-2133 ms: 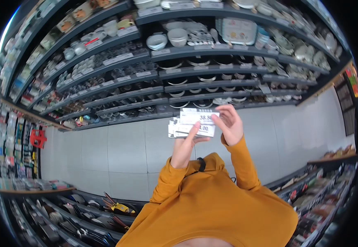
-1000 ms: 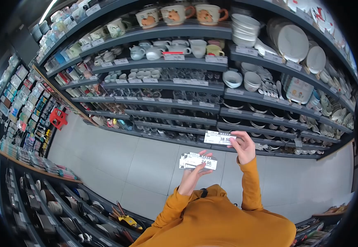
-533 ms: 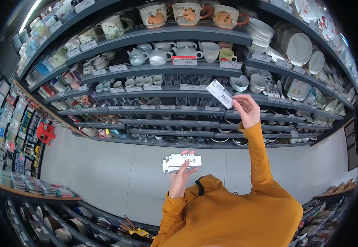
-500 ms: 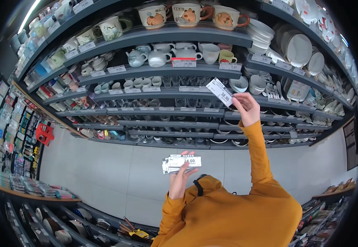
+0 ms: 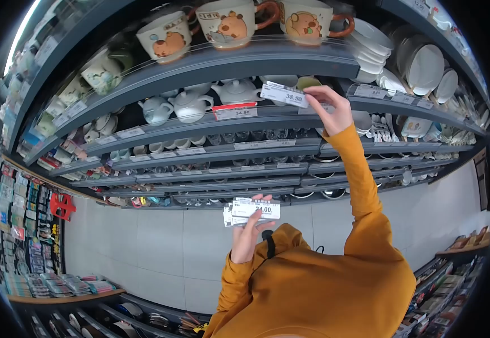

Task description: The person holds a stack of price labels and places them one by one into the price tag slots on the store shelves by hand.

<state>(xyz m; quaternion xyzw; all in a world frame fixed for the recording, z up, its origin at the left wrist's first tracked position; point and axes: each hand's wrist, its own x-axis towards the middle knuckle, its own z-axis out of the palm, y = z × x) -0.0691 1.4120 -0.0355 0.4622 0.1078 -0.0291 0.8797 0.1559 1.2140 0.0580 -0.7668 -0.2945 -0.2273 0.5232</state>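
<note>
Low over the floor, my left hand [image 5: 249, 234] grips a small stack of white price tags [image 5: 256, 210], thumb across the top one, which reads 24.00. My right hand [image 5: 334, 107] is raised in front of the shelves and pinches one end of a single price tag [image 5: 285, 94] marked 38.50. Behind that tag are a white bowl and a green cup [image 5: 310, 83], both partly covered. To its left stand pale teapots [image 5: 192, 106], with a red-edged label [image 5: 236, 111] reading 34.80 on the shelf edge below.
Cartoon mugs [image 5: 226, 23] line the shelf above, and white plates [image 5: 425, 69] stand at the right. Glasses fill lower shelves. A red plastic object [image 5: 62, 207] is at the left, by a rack of packaged goods [image 5: 25, 211]. Grey floor tiles [image 5: 143, 242] lie below.
My right hand has lifted and its tag has turned nearly level, now before the teapot shelf. The view has shifted up close to the shelves. My left hand keeps its stack.
</note>
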